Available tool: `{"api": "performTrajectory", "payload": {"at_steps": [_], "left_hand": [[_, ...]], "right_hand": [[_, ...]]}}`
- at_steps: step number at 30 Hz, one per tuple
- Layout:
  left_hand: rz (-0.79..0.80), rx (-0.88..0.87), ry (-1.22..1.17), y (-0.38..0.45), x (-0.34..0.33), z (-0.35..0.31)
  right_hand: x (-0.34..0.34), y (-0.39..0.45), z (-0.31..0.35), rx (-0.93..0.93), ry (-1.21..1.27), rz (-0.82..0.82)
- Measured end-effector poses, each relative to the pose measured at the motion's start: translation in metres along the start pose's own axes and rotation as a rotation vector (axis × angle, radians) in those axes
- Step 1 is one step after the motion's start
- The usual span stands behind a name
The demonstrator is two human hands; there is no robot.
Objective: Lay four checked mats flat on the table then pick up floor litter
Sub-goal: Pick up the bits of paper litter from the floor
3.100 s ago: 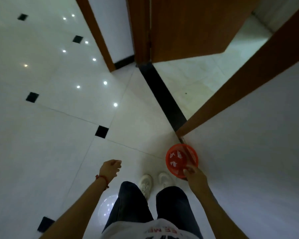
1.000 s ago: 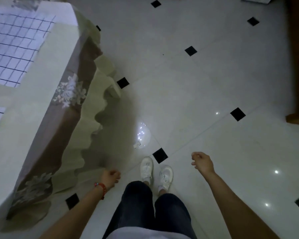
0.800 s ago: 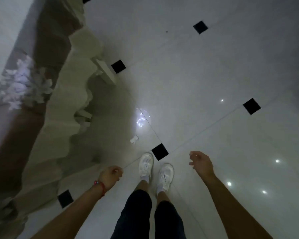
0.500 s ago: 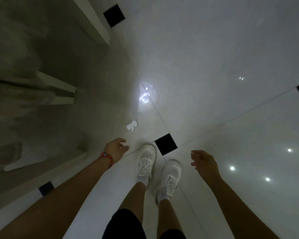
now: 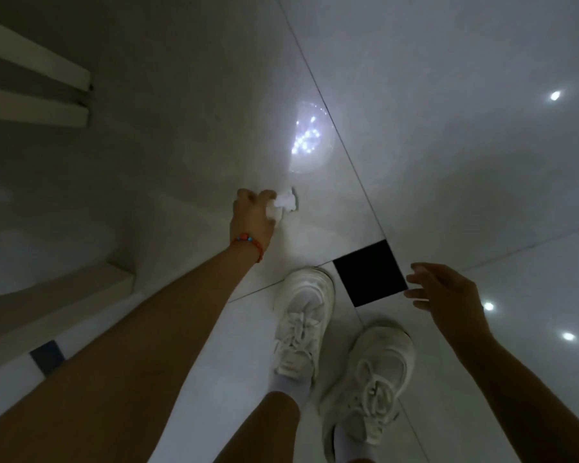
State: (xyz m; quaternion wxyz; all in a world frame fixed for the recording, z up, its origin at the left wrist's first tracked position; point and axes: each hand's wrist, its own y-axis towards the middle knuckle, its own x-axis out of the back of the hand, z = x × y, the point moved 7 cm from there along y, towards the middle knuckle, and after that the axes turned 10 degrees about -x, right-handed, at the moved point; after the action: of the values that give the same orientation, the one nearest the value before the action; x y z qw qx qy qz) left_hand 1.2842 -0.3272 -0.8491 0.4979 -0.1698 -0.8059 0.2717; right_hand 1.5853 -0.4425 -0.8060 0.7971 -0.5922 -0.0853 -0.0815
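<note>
A small crumpled white scrap of litter [image 5: 285,202] lies on the glossy white floor just ahead of my feet. My left hand [image 5: 253,217], with a red bead bracelet on the wrist, reaches down to it and its fingers curl round the scrap's near end. My right hand [image 5: 445,292] hovers over the floor to the right, fingers loosely spread, holding nothing. The checked mats and the table top are out of view.
White table or chair legs [image 5: 64,75] stand at the upper left, and a pale beam [image 5: 81,292] runs along the lower left. A black inset tile [image 5: 370,272] lies beside my white shoes [image 5: 303,315]. Ceiling lights reflect on the floor tiles [image 5: 448,128].
I have bent low toward the floor. My left hand moved forward from beside my shoe onto the white scrap and closed on it. My right hand stayed out to the right, empty.
</note>
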Motion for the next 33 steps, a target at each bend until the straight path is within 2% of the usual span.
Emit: {"api": "performTrajectory", "payload": {"at_steps": [3,7,13,18,22,24,29,33], "left_hand": [[-0.044,0.011,-0.096,0.000,-0.002,0.000],[-0.021,0.146,-0.294,-0.021,0.003,-0.009],[0.005,0.199,-0.307,-0.062,0.031,-0.038],[0.130,0.057,-0.203,-0.045,0.029,-0.065],[0.271,-0.144,-0.063,-0.026,-0.008,-0.090],[0.306,-0.177,-0.062,-0.026,-0.032,-0.097],[0.262,-0.159,-0.040,-0.040,-0.081,-0.101],[0.209,-0.157,-0.024,-0.035,-0.095,-0.099]], "right_hand": [[-0.004,-0.001,-0.008,-0.022,-0.002,-0.012],[0.004,-0.024,-0.002,-0.037,-0.015,-0.039],[0.025,-0.068,0.037,-0.046,-0.008,-0.054],[0.028,-0.063,0.068,0.005,0.015,-0.054],[0.022,-0.043,0.063,0.014,0.058,-0.052],[0.016,-0.035,0.050,0.003,0.059,-0.050],[0.009,-0.026,0.000,-0.058,0.057,-0.049],[0.015,-0.024,-0.033,-0.122,0.060,-0.074]]}}
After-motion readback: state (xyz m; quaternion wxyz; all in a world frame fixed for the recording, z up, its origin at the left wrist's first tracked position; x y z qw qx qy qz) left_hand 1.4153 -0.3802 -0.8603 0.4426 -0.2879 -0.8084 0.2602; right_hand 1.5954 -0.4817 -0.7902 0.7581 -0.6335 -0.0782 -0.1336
